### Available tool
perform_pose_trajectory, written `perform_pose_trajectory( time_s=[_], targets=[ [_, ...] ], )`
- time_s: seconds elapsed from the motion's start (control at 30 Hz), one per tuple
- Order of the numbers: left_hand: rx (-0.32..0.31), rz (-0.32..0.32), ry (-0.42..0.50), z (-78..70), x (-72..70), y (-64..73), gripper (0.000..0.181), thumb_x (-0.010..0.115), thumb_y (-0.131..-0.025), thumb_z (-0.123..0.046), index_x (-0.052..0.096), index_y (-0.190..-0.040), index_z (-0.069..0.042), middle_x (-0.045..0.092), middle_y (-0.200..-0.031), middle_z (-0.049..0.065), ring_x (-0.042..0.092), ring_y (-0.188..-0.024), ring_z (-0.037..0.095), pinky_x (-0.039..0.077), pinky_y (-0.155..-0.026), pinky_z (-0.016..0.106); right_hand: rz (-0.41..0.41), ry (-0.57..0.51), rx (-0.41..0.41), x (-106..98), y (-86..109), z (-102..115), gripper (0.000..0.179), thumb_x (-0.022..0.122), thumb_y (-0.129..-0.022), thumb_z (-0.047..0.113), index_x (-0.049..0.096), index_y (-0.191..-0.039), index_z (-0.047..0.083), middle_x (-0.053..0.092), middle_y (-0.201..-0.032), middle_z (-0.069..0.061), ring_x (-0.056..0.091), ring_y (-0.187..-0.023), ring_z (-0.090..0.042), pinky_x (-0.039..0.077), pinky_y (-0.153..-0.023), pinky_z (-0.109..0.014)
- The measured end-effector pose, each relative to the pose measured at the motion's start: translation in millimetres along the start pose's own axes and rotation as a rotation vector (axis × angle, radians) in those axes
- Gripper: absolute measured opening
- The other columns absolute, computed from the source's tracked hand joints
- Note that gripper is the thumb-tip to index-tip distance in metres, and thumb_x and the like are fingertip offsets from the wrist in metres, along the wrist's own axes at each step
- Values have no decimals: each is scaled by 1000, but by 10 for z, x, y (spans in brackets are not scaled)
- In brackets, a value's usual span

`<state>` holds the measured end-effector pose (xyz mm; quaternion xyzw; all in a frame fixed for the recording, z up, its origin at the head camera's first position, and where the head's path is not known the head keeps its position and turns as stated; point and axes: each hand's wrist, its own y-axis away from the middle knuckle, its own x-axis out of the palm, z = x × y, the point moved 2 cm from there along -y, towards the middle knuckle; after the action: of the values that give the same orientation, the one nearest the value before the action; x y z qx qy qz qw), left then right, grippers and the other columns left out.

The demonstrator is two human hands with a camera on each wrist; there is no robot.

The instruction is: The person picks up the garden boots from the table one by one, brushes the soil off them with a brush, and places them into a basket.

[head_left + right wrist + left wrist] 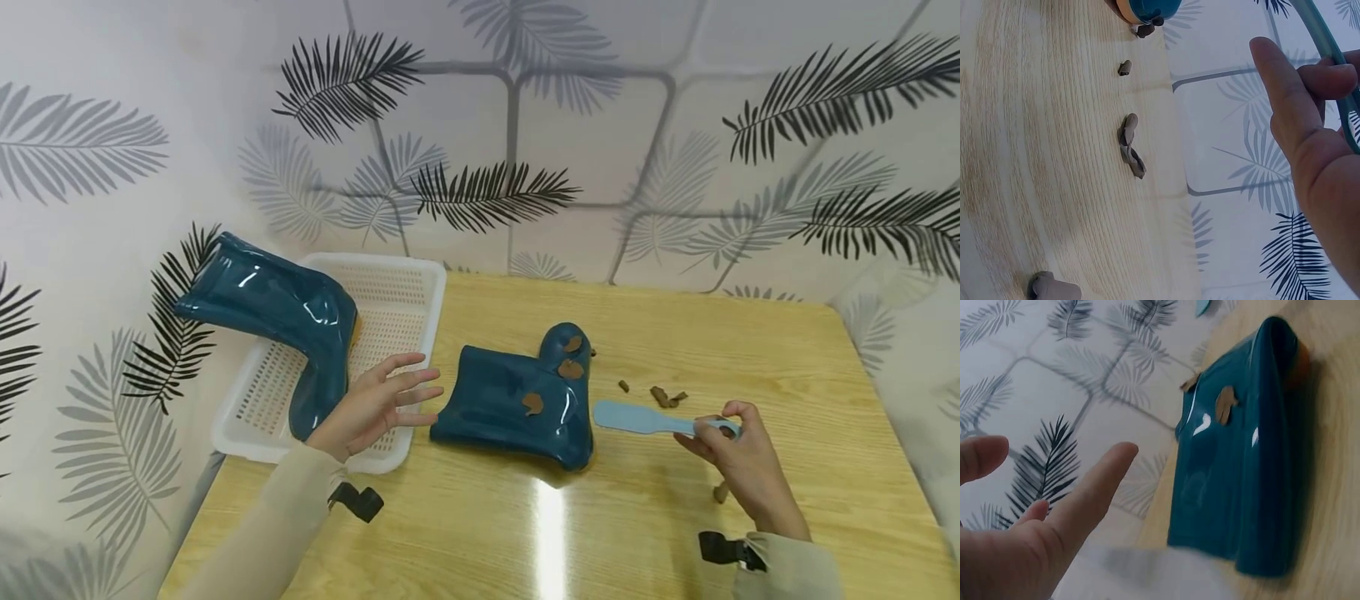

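On the table lies a dark teal rubber boot [502,396] on its side, its opening to the left, with several brown mud-like patches [571,368] stuck on it. My left hand [378,406] is held out with spread fingers just left of that boot's opening, over the edge of the white basket [426,333], holding nothing. A light blue spatula [626,417] with a flat blade is pinched by its handle in my right hand [750,467]; the blade points left, close to the boot's foot. In the right wrist view the spatula [1319,28] shows only in part.
A second teal boot [273,296] lies across the white basket at the left, its shaft sticking out over the rim. Brown crumbs [663,397] are scattered on the wooden table [787,358] right of the first boot; another brown piece [1057,289] lies nearer. A leaf-patterned wall stands behind.
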<state>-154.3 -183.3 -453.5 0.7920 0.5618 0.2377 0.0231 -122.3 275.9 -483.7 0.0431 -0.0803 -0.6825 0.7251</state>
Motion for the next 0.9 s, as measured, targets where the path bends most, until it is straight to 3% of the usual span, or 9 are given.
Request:
perform_pose_trajectory(
  time_s=[0.17,0.37,0.57,0.9],
  targets=[
    [-3,18,71,144,212,-2,58,48,-106,-12,19,-154,0,28,-155,30,29,-143,45,47,-97,60,2,4,1,21,-4,2,31,50,-102,-1,20,-105,9,50,-98,-10,63,-72,-13,56,-87,-31],
    [-35,-20,80,357,382,-29,57,51,-105,-13,23,-153,0,29,-155,30,34,-142,41,45,-98,63,14,-13,-1,50,-7,-17,31,50,-102,0,21,-105,8,53,-94,-8,64,-72,-14,56,-88,-31],
    [-36,-100,64,548,459,-70,58,55,-103,-19,29,-151,1,35,-152,30,41,-138,39,44,-97,65,17,-5,9,52,-6,-30,31,50,-102,0,20,-105,6,54,-92,-9,64,-71,-14,56,-88,-32],
    [3,-153,62,785,510,-185,54,50,-105,-19,29,-149,5,37,-152,26,38,-140,39,33,-102,71,5,29,22,52,-2,-39,30,49,-102,0,19,-105,6,49,-97,-12,65,-73,-15,55,-88,-31]
  ],
)
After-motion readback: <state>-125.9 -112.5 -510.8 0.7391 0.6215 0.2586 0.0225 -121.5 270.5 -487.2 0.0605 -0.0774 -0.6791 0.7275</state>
